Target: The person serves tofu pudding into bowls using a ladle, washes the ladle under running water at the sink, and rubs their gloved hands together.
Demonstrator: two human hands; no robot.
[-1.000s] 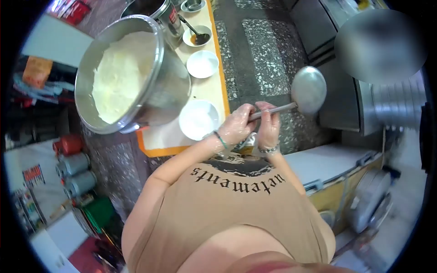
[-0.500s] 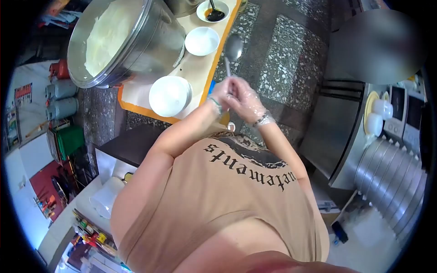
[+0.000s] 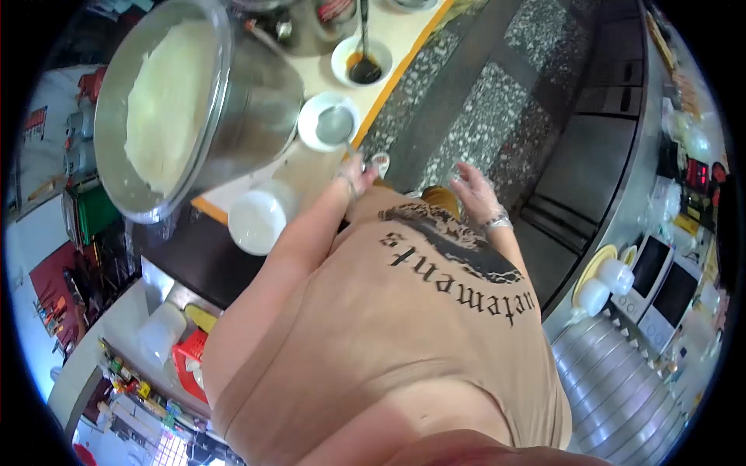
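My left hand [image 3: 356, 177], in a clear plastic glove, is closed round the handle of a large metal spoon [image 3: 335, 125]. The spoon's round head is over a white bowl [image 3: 308, 116] near the table edge; I cannot tell whether they touch. My right hand [image 3: 475, 193], also gloved, hangs apart to the right with its fingers loosely spread and nothing in it. Further along the table, another white bowl [image 3: 339, 56] holds dark sauce and a black ladle [image 3: 364, 70]. White bowls, seemingly stacked [image 3: 256, 223], stand left of my left forearm.
A big metal pot [image 3: 260, 101] with pale white contents [image 3: 167, 109] stands on the left of the table [image 3: 307, 167]. On the right runs a steel counter [image 3: 556, 317] with dishes and appliances. Speckled floor [image 3: 474, 116] lies between them.
My hands have come apart. The left one has carried the spoon left, over the white bowl; the right has moved right and opened. The whole view has shifted.
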